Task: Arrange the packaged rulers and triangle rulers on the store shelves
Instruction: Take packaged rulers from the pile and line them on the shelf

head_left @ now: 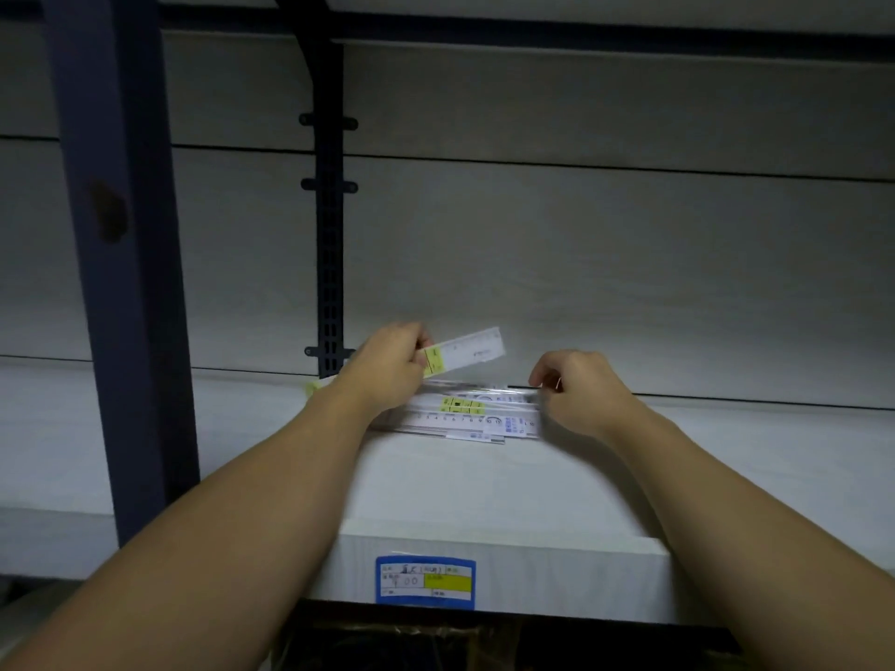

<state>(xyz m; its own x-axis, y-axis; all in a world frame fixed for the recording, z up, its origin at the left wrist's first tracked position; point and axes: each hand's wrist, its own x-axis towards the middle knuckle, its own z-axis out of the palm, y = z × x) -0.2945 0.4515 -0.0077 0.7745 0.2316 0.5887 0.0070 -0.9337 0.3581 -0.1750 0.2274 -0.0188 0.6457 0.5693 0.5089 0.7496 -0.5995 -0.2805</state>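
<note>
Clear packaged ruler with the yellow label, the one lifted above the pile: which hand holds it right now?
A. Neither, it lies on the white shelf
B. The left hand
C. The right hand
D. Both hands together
B: the left hand pinches the clear packaged ruler with the yellow label by its labelled end, above the pile of packaged rulers, while the right hand is at the pile's right end.
</note>
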